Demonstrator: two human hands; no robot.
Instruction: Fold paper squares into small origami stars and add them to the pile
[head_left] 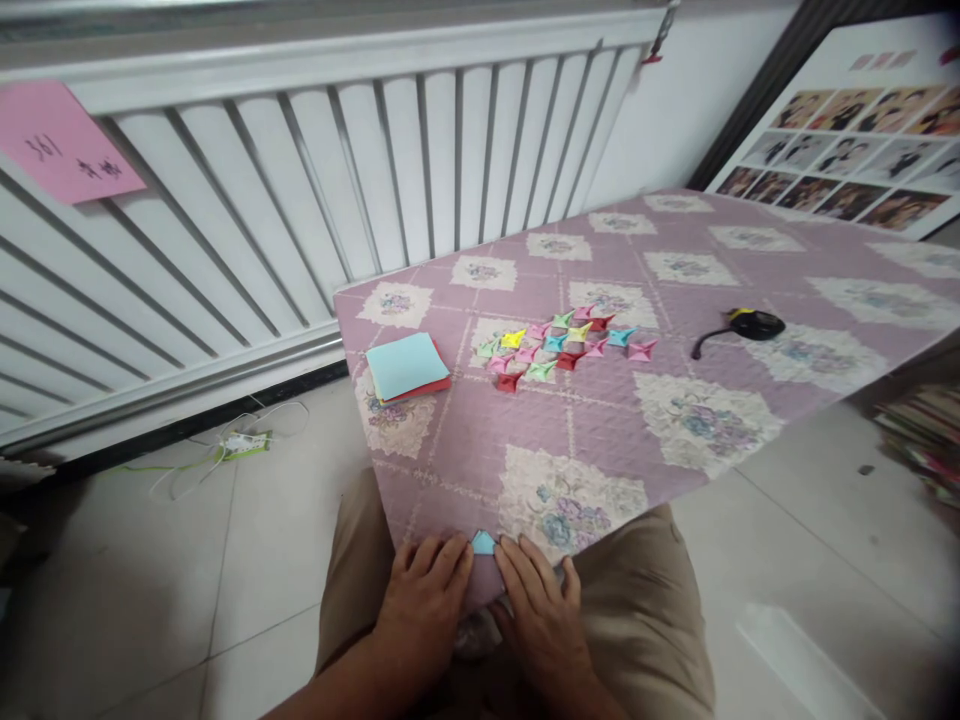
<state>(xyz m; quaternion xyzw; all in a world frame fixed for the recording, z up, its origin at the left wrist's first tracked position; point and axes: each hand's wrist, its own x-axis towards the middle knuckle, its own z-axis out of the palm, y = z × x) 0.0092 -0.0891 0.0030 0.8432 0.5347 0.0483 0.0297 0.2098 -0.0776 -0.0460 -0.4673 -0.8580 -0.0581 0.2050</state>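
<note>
"Where is the small blue paper (482,543)?"

"Right between the hands, at the near corner of the table (465,450). Its longer side runs left to right, with a peak pointing away from the person."

"Which hand is nearer?"

"Neither. The left hand (424,590) touches the left end, the right hand (540,600) the right."

"Are they pinching it?"

"I can't tell; the thumbs' grip doesn't show. The left fingers lie close together, the right ones slightly spread, tips down on the paper."

"Anything in the way?"

"Just the fingertips, covering its ends."

"And around it?"

"A paper stack (407,367) beyond the left hand, folded paper pieces (555,343) ahead and rightward, and a black object (756,324) farther right."
</note>
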